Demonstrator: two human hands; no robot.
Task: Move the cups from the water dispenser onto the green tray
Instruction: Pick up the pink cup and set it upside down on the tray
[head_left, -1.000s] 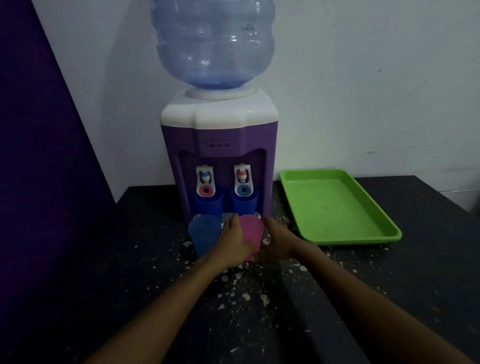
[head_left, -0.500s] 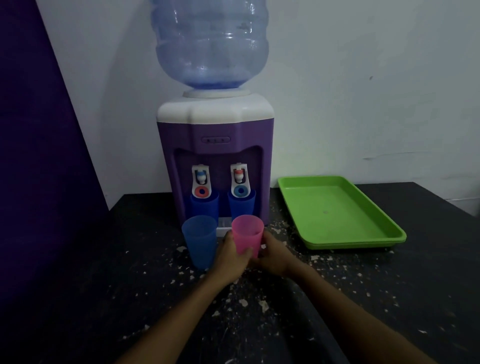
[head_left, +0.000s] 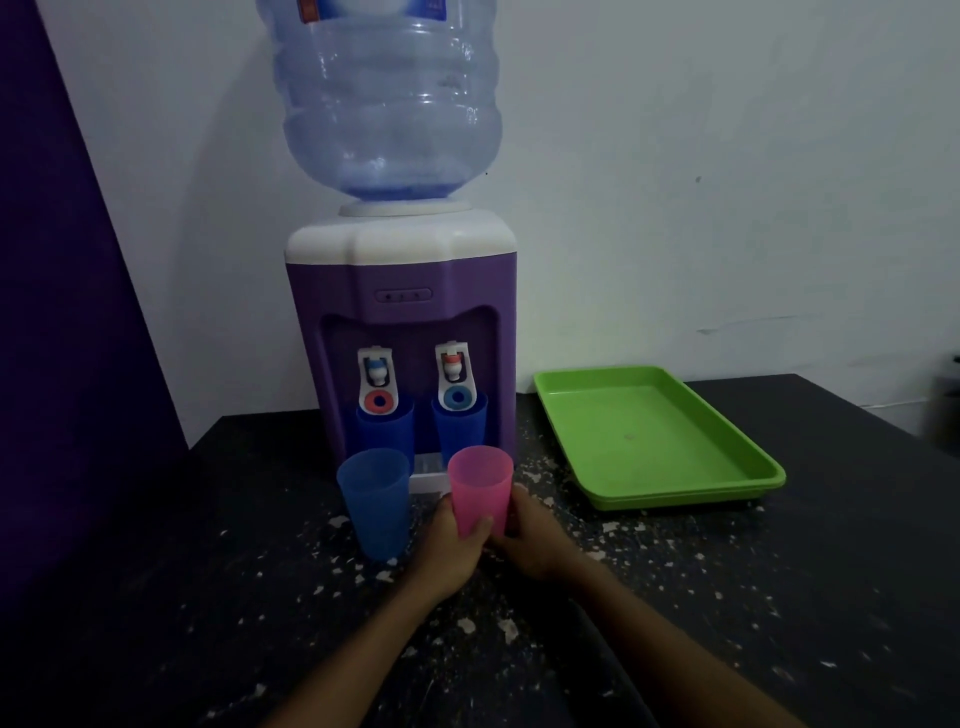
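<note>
Both my hands are wrapped around the pink cup right now: left hand grasping its lower left side, right hand cupping its right. It stands upright just in front of the water dispenser. Light blue cup sits just to its left, near my left hand. Two dark blue cups are tucked under the taps, farther back. Green tray lies off to the right on the dark speckled table, nothing on it.
</note>
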